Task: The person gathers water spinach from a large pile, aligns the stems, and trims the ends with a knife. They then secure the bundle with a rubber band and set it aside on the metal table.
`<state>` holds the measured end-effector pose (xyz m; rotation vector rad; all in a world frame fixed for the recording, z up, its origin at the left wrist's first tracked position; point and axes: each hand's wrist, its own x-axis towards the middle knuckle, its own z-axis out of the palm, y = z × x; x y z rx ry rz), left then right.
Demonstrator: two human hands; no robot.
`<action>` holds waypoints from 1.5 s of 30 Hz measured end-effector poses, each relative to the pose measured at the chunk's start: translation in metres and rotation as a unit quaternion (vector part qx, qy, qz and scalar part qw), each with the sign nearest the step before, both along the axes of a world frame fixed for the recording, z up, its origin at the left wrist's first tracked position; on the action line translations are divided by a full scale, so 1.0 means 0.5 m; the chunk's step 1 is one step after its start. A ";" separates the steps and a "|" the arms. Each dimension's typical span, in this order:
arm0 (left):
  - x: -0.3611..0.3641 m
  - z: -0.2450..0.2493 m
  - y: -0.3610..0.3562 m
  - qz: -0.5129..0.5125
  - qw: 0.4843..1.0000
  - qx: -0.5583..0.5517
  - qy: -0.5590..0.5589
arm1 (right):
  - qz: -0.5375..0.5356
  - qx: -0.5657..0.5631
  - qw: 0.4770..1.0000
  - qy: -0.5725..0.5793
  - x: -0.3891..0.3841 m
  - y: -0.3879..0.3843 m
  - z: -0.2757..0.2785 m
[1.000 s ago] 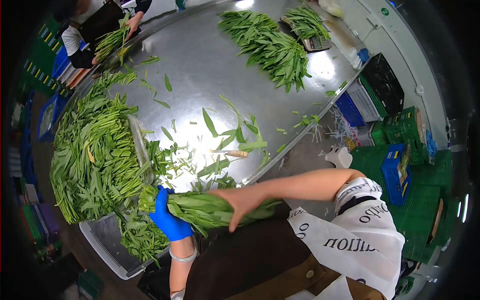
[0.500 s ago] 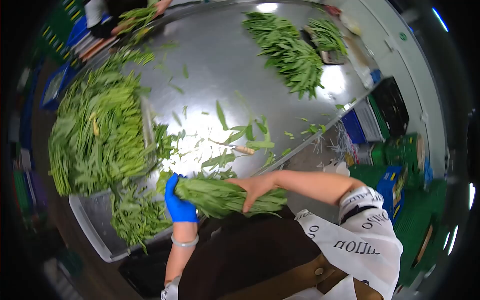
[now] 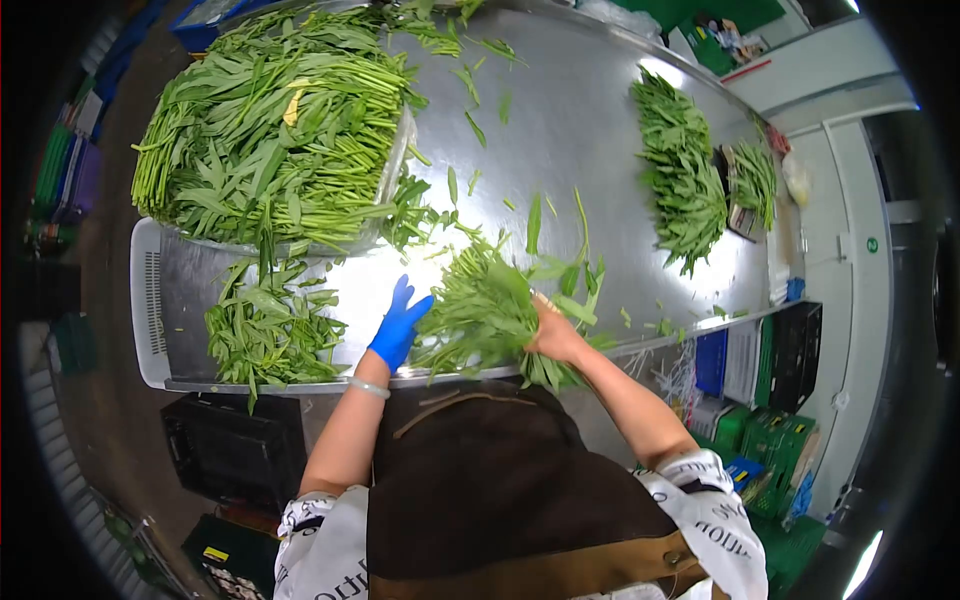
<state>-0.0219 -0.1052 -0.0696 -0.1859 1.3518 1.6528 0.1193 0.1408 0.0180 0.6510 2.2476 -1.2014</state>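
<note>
A bunch of water spinach [image 3: 480, 310] lies across the near edge of the steel table in front of me, slightly blurred. My right hand [image 3: 552, 332], bare, is closed around its right end. At the bunch's left side is my left hand [image 3: 396, 328] in a blue glove, fingers spread, holding nothing. To the left rises a big pile of water spinach [image 3: 280, 140], its stems pointing right. Below the pile, loose leaves [image 3: 270, 325] are heaped near the table edge. Several stray leaves [image 3: 534, 225] are scattered beyond my hands.
Laid-out bunches [image 3: 685, 175] are at the right of the steel table [image 3: 560, 110], beside greens on a small dark stand [image 3: 738, 222]. A white crate end [image 3: 148, 300] is at the left. Black crates [image 3: 232, 450] and green crates [image 3: 775, 445] stand on the floor.
My left hand has let go of the bunch and spread its fingers. The bunch now lies farther over the table, its leaves fanned out. The camera view has turned.
</note>
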 end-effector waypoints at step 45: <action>-0.071 0.235 0.041 -0.105 0.932 0.144 0.316 | 0.241 0.256 0.919 0.178 0.025 -0.053 0.276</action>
